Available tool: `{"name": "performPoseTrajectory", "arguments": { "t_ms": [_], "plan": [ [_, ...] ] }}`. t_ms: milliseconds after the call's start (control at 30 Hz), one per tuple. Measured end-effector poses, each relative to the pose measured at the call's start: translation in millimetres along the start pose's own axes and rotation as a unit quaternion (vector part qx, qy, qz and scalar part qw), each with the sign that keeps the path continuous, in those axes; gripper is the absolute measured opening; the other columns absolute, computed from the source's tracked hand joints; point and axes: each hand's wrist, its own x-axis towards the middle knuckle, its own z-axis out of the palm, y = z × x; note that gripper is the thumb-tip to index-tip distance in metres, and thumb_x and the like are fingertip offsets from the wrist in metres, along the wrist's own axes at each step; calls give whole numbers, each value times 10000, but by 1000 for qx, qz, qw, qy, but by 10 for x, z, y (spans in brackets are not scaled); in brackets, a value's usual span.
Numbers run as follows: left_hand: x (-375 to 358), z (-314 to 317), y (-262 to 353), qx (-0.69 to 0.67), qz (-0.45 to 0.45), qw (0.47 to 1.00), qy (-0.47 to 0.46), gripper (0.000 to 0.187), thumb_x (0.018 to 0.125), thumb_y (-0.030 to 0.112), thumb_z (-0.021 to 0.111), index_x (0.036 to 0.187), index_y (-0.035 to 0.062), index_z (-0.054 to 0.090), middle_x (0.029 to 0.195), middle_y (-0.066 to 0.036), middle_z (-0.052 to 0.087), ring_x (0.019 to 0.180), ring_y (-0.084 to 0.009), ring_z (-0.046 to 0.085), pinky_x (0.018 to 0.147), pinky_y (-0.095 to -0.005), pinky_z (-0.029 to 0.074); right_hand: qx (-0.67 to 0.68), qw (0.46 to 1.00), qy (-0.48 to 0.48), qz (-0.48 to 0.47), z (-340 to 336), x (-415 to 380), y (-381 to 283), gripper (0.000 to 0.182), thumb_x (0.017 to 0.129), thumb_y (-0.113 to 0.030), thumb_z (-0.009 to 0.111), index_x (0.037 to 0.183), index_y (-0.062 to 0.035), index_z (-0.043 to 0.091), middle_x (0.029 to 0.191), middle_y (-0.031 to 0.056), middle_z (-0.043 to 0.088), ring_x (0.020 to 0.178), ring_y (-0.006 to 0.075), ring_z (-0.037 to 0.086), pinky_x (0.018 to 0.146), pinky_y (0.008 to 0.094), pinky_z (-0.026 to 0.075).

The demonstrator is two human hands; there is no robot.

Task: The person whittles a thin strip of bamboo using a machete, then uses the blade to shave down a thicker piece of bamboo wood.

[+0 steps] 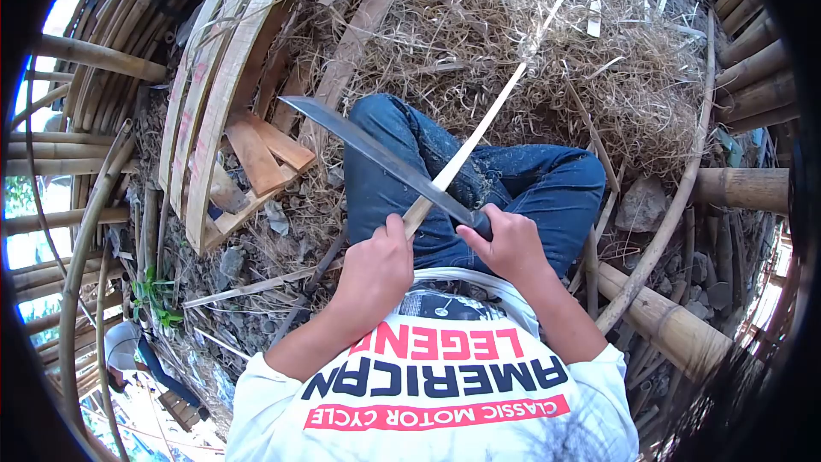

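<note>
My right hand [506,241] is wrapped round the dark handle of a machete [368,144]. Its long blade points up and to the left over my knee. Closed near the lower end of a pale bamboo strip [480,131] is my left hand [379,267]. The strip slants away to the upper right, its far end over the shavings. Blade and strip cross just in front of my hands, between my bent legs in blue jeans [547,184].
Curly shavings [624,77] cover the ground ahead. A slatted wooden crate [218,77] lies at the left. Bamboo poles [744,188] stand on both sides, with a thick pole [663,321] low at the right. Another person [128,351] is at the lower left.
</note>
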Motion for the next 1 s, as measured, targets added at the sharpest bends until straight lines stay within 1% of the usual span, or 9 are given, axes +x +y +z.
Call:
{"name": "performPoseTrajectory", "arguments": {
  "t_ms": [200, 333, 600, 667, 833, 900, 1000],
  "plan": [
    [51, 11, 76, -6, 5, 1000, 4, 183, 951, 147, 524, 927, -18, 450, 751, -234, 620, 642, -418, 632, 547, -468, 511, 2, 999, 44, 18, 44, -33, 34, 506, 856, -524, 648, 762, -31, 579, 620, 170, 630, 589, 355, 654, 520, 423, 516],
    [35, 74, 62, -32, 11, 999, -8, 182, 954, 149, 524, 921, -10, 440, 754, -239, 620, 652, -415, 632, 559, -466, 508, -1, 999, 43, 31, 58, -117, 81, 504, 851, -518, 656, 769, -27, 580, 617, 169, 626, 584, 352, 651, 518, 421, 513],
    [0, 66, 39, -38, 6, 999, -4, 187, 958, 154, 522, 912, -3, 430, 719, -229, 616, 655, -411, 631, 567, -470, 503, -46, 996, 80, 10, 40, -162, 108, 489, 840, -511, 675, 767, -39, 575, 609, 144, 624, 568, 326, 651, 496, 401, 508],
    [7, 52, 24, -36, 12, 999, 5, 189, 957, 155, 523, 910, -2, 430, 714, -227, 617, 655, -412, 631, 565, -471, 503, -45, 996, 81, 11, 39, -173, 160, 491, 840, -514, 676, 769, -39, 572, 609, 144, 624, 565, 327, 651, 494, 402, 508],
    [52, 15, 88, -26, -9, 999, -16, 224, 979, 204, 512, 925, -1, 443, 697, -224, 621, 634, -418, 628, 554, -477, 503, -32, 997, 69, 15, 18, -203, 125, 498, 844, -520, 672, 764, -41, 559, 604, 151, 618, 552, 341, 645, 489, 407, 504],
    [44, 10, 119, -35, -2, 999, -13, 233, 985, 215, 506, 928, -3, 445, 689, -223, 618, 626, -420, 625, 548, -479, 501, 27, 998, 60, -2, -1, -211, 15, 506, 851, -525, 662, 745, -44, 547, 595, 155, 610, 545, 351, 640, 484, 412, 498],
    [42, -9, 96, -42, 5, 999, -9, 245, 992, 227, 497, 928, -4, 446, 679, -222, 614, 616, -422, 621, 541, -480, 498, -11, 998, 65, -4, -4, -162, 21, 506, 851, -531, 659, 727, -56, 535, 590, 148, 605, 540, 343, 638, 479, 410, 494]
  ]
}}
